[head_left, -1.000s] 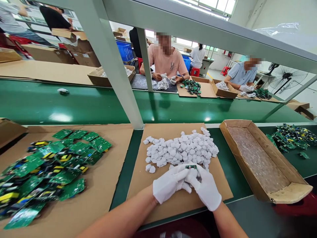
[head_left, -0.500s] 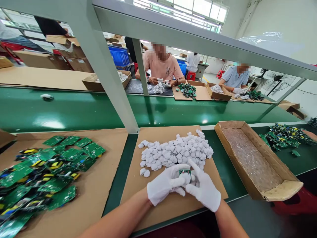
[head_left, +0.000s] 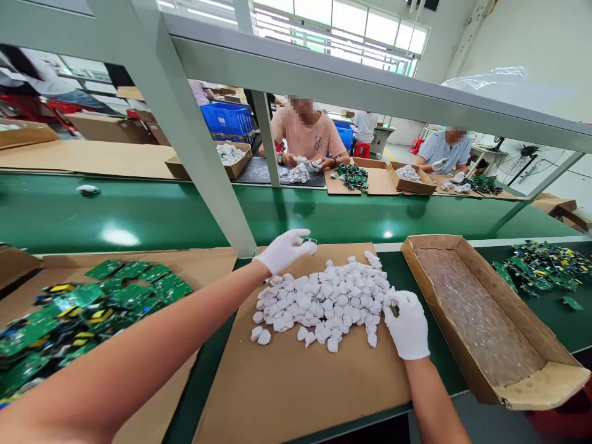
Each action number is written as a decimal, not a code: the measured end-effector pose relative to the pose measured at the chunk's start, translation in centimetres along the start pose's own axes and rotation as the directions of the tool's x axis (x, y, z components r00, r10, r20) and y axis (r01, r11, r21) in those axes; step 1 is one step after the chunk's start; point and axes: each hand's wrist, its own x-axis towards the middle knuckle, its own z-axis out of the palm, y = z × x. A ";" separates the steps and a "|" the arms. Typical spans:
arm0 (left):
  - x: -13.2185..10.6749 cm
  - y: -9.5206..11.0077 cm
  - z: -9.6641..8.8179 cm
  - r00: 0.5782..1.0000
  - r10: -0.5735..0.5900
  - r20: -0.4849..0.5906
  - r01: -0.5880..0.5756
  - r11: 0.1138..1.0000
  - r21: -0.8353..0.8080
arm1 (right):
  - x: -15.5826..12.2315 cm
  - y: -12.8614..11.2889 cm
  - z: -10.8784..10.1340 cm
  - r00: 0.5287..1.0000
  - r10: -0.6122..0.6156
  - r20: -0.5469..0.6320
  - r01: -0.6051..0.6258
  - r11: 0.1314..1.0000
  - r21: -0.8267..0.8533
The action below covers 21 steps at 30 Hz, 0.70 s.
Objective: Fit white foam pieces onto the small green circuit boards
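My left hand [head_left: 284, 249], in a white glove, reaches forward over the far edge of the cardboard sheet [head_left: 296, 382]. Its fingers pinch a small assembled piece [head_left: 309, 243] with a green circuit board. My right hand [head_left: 407, 323], also gloved, rests at the right side of a heap of small white plastic shells [head_left: 326, 298], its fingers closed on one white shell [head_left: 391, 301]. The heap lies on the sheet between my two hands.
A pile of green circuit boards [head_left: 69, 314] lies on cardboard at the left. An open shallow carton [head_left: 481, 314] sits at the right, more boards [head_left: 541, 268] beyond it. A green conveyor belt [head_left: 185, 213] runs across behind a grey post [head_left: 194, 142]. Two people work opposite.
My hands were together near the front of the sheet on one piece. The left hand has stretched forward with the piece toward the belt; the right has gone to the heap's right side.
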 end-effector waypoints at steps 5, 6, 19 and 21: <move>7.1 -3.4 0.6 0.994 -0.097 -0.044 0.102 0.983 0.153 | -0.4 0.2 0.0 0.996 -0.082 -0.026 0.083 0.996 0.039; 7.9 -3.9 0.7 0.992 -0.109 -0.059 0.118 0.977 0.178 | -0.5 0.4 0.2 0.995 -0.094 -0.042 0.096 0.994 0.057; 0.1 -4.9 -4.0 0.995 0.068 0.074 -0.086 0.960 0.266 | -0.7 1.6 0.9 0.999 -0.040 -0.009 0.041 0.988 0.147; -3.5 -5.6 -6.4 0.994 0.077 0.083 -0.099 0.945 0.312 | -0.8 1.8 0.5 0.987 0.150 0.054 -0.159 0.949 0.272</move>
